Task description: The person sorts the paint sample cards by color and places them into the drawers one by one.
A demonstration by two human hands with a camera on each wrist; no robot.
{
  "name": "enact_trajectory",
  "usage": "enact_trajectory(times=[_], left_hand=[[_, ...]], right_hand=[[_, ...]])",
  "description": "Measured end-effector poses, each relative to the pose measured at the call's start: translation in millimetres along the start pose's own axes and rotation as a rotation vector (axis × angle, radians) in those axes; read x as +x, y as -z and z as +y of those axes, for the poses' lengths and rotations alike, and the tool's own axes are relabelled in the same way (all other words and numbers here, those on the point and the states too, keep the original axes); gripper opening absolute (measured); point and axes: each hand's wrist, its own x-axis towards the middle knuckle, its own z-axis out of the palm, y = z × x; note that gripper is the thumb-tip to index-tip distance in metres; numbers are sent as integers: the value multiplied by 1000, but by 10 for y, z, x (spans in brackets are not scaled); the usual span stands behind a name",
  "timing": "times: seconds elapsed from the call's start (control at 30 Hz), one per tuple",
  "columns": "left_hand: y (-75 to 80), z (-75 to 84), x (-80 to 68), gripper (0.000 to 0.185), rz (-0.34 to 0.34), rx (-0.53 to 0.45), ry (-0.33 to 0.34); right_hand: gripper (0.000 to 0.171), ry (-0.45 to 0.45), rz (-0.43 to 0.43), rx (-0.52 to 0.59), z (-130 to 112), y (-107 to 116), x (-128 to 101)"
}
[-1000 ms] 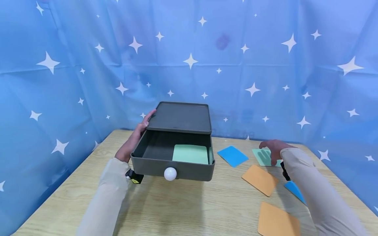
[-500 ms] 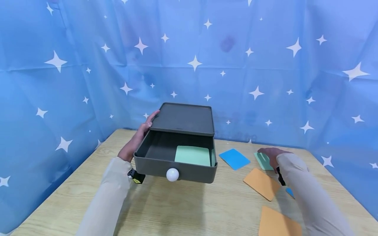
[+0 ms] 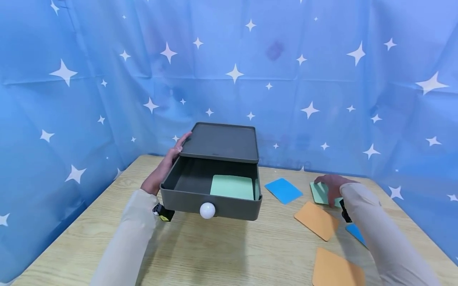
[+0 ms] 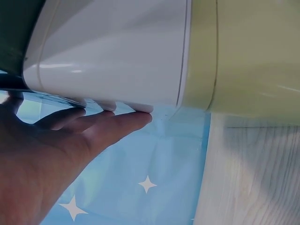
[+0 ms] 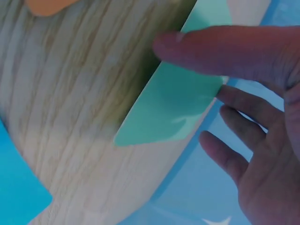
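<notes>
A small drawer unit with a dark grey top stands on the table. Its dark grey top drawer, with a round white knob, is pulled out. Inside the drawer, on the right, lies a light green card. My left hand rests against the unit's left side, fingers extended. Below, the left wrist view shows a white tier and a yellow tier. At the far right my right hand holds another green card by opposite edges, thumb on one and fingers on the other.
Between the unit and my right hand lies a blue card. Two orange cards lie nearer me. Another blue card is partly under my right forearm. A blue star-patterned curtain surrounds the wooden table.
The right hand has closed in on the green card, which has shifted and turned slightly. My left hand and the open drawer stay where they were.
</notes>
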Motion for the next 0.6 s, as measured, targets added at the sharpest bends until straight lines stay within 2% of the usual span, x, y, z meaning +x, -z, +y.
enact_trajectory(times=[0.27, 0.6], left_hand=[[2, -5, 12, 60, 0, 2, 0], [17, -1, -8, 61, 0, 3, 1]], right_hand=[[91, 53, 0, 44, 15, 64, -83], [91, 129, 98, 143, -123, 66, -205]])
